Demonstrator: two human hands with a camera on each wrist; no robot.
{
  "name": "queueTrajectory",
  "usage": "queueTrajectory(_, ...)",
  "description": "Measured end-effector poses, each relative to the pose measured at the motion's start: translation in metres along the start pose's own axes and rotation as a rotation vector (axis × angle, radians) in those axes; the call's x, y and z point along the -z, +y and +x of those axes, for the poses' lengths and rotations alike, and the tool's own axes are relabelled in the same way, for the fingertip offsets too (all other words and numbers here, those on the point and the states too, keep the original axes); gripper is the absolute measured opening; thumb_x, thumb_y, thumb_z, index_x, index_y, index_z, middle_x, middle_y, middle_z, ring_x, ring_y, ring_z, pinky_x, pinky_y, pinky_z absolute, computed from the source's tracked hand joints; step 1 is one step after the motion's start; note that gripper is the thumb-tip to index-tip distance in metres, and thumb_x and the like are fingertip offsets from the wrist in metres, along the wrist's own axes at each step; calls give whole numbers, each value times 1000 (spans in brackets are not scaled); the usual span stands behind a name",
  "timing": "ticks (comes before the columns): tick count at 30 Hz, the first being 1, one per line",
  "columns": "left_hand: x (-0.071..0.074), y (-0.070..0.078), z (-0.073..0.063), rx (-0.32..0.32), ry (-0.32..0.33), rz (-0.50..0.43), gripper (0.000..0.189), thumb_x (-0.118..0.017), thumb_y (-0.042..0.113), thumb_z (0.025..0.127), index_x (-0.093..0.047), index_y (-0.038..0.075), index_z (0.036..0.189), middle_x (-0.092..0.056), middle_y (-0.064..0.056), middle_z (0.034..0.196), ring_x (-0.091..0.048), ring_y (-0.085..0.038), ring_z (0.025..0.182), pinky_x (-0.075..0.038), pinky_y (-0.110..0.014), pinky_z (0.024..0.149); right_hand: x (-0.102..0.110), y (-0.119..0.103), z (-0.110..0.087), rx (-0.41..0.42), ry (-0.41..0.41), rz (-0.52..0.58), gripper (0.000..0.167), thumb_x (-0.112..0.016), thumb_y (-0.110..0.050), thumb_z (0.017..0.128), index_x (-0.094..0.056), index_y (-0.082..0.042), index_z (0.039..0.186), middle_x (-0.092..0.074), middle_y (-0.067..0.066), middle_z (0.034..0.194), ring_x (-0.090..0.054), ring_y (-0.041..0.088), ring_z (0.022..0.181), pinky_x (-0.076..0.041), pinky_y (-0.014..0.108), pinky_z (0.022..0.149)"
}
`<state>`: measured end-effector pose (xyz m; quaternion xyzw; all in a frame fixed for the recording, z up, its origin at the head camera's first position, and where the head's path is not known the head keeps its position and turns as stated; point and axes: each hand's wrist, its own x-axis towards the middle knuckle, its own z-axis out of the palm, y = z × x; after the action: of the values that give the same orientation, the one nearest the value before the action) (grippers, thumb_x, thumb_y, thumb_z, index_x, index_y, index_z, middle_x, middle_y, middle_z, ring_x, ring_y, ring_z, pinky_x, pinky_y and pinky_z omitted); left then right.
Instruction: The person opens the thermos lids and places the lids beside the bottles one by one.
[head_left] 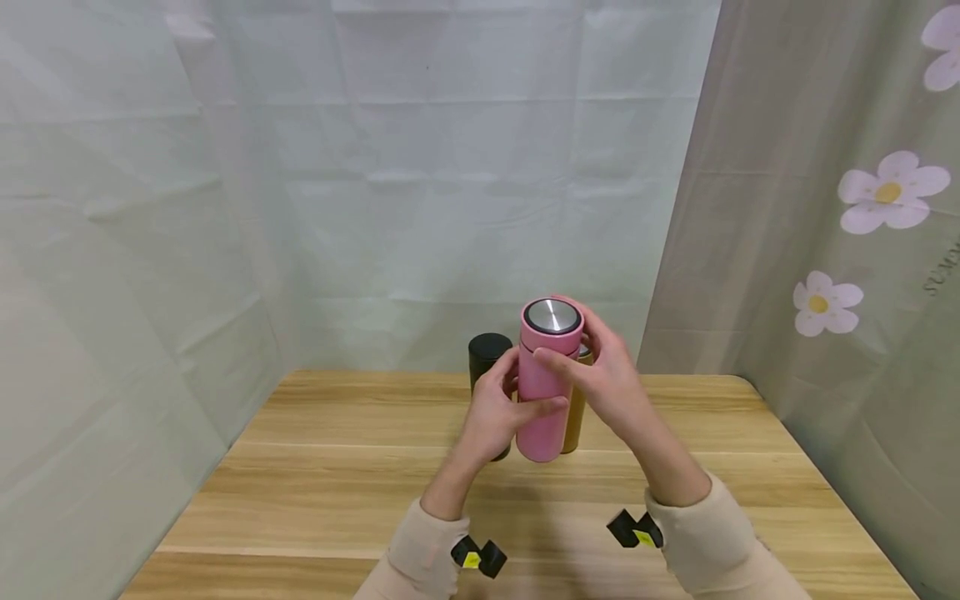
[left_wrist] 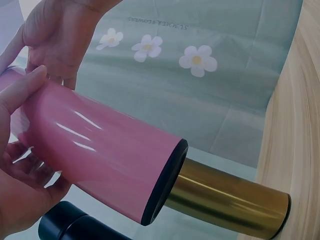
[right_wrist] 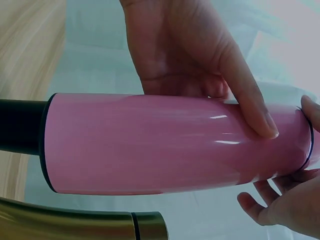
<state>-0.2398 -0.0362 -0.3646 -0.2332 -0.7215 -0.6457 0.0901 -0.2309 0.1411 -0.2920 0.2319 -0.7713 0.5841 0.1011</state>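
Observation:
A pink thermos flask [head_left: 542, 425] with a silver disc on its lid is held upright in the air above the wooden table. My left hand [head_left: 491, 412] grips its body from the left, thumb across the front. The right hand [head_left: 607, 375] holds it higher up, around the lid and the top of the body. Behind the flask stand a black flask [head_left: 489, 348] on the left and a gold flask [head_left: 574, 417] on the right, both partly hidden. In the left wrist view, the pink flask's black base [left_wrist: 166, 182] hangs clear of the tabletop.
The wooden table [head_left: 337, 467] stretches out on both sides of the flasks. Pale curtains [head_left: 465, 208] hang behind it and at the left; a curtain with white flowers [head_left: 892, 192] hangs at the right.

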Motion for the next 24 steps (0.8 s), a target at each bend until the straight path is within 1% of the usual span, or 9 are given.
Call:
queueTrajectory(6, 2, 0, 1, -9, -12, -15, 69, -87, 27, 86, -54, 19, 146, -64, -3, 136, -64, -26, 119, -53, -53, 102, 5, -3, 2, -8, -17, 2, 72, -84, -32, 89, -51, -18, 152, -61, 4, 140, -56, 26, 129, -47, 56, 105)
queueTrajectory(9, 2, 1, 1, -11, -20, -14, 70, -87, 25, 86, -54, 19, 147, -64, -3, 136, -64, -26, 119, -52, -54, 102, 9, -2, 3, -7, -48, 3, 73, -85, -30, 89, -51, -18, 152, -60, 2, 142, -55, 25, 131, -46, 56, 107)
queueTrajectory(14, 3, 2, 1, -14, -39, -17, 69, -87, 22, 85, -54, 21, 146, -64, -2, 134, -64, -24, 118, -52, -52, 102, 18, -1, 7, 26, -123, 24, 67, -82, -24, 91, -52, -19, 151, -61, 1, 141, -55, 24, 129, -46, 55, 106)
queueTrajectory(18, 4, 2, 1, -26, -77, -42, 69, -86, 20, 86, -53, 20, 147, -64, -3, 135, -64, -24, 119, -53, -49, 101, 23, -1, 7, 44, -180, 65, 63, -79, -19, 93, -53, -18, 150, -62, 3, 139, -58, 26, 126, -50, 49, 103)
queueTrajectory(21, 4, 2, 1, -25, -96, -49, 70, -85, 19, 87, -52, 21, 148, -64, -2, 136, -64, -24, 120, -53, -47, 101, 25, -1, 7, 41, -202, 90, 62, -78, -18, 93, -53, -19, 150, -62, 5, 139, -59, 27, 125, -51, 47, 102)
queueTrajectory(24, 3, 3, 1, -19, -92, -53, 69, -85, 19, 87, -52, 21, 148, -63, -3, 136, -63, -24, 120, -53, -47, 101, 24, -1, 6, 32, -196, 85, 64, -77, -22, 95, -50, -21, 153, -61, 4, 142, -57, 27, 129, -49, 50, 105)
